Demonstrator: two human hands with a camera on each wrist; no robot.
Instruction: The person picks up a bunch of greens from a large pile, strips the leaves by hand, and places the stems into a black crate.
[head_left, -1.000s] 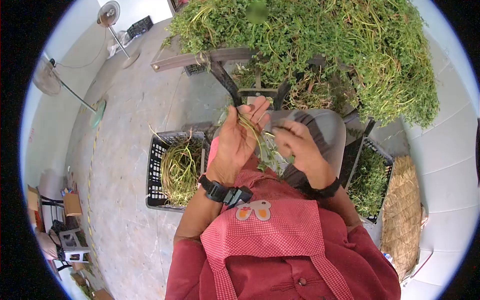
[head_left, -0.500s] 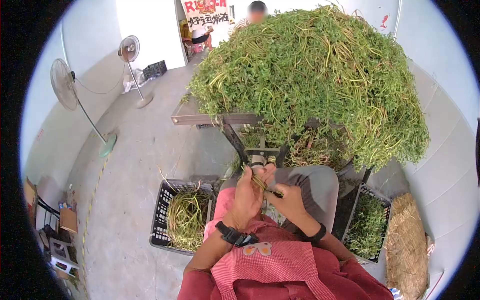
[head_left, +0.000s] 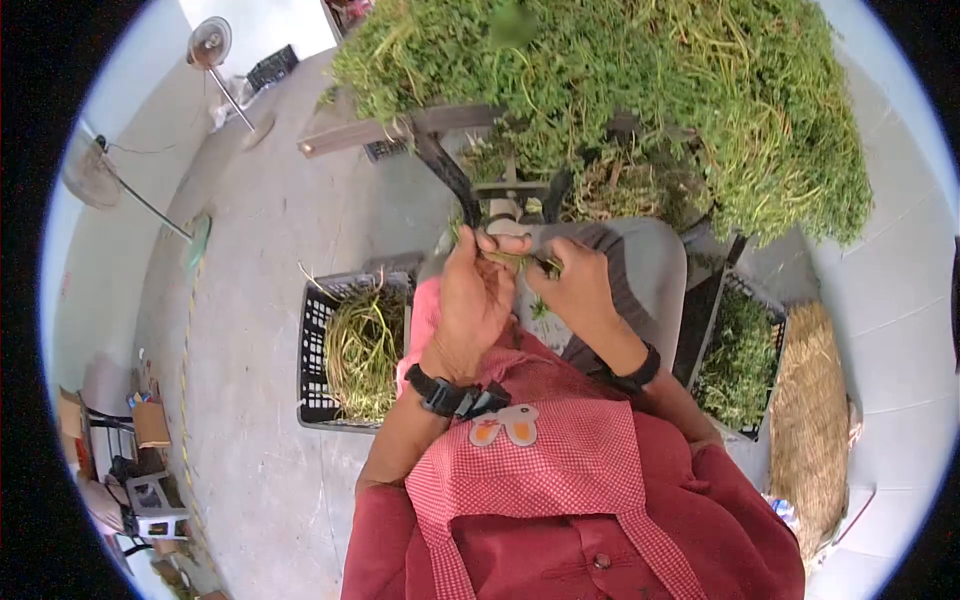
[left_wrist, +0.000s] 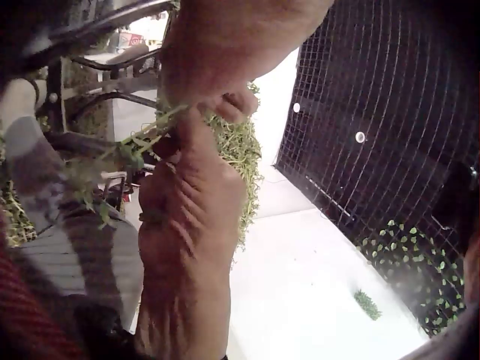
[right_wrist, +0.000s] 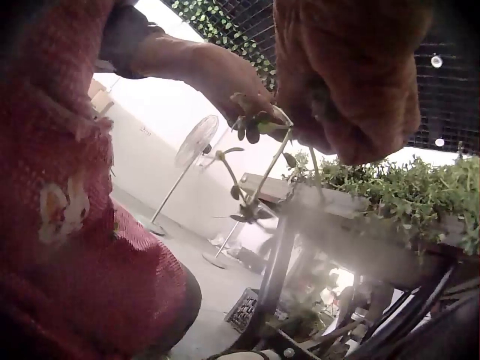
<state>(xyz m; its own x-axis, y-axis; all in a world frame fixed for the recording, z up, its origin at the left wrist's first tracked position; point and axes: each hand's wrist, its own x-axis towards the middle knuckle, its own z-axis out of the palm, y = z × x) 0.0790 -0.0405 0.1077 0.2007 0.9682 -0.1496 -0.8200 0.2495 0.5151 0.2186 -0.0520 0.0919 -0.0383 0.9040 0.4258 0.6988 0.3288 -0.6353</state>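
In front of the lap, my left hand [head_left: 472, 300], palm up, holds thin green leafy stems [right_wrist: 287, 154] between its thumb and curled fingers. My right hand [head_left: 583, 287] is close beside it and pinches the stems near the left fingertips. Small leaves hang beneath the hands in the right wrist view. The left wrist view shows the stems [left_wrist: 146, 139] jutting out from where the two hands meet; the pinching fingertips are partly hidden there.
A large heap of green plants [head_left: 600, 80] covers the table [head_left: 340, 132] ahead. On the left stands a black crate [head_left: 313, 350] of yellowish stems; on the right, another crate [head_left: 718, 305] of greens. A straw mat [head_left: 810, 420] and standing fans [head_left: 210, 45] are farther out.
The left fingers, spread with stems across the palm a second ago, have curled over them. The right hand has stayed close by. The head view tilted up, then down again.
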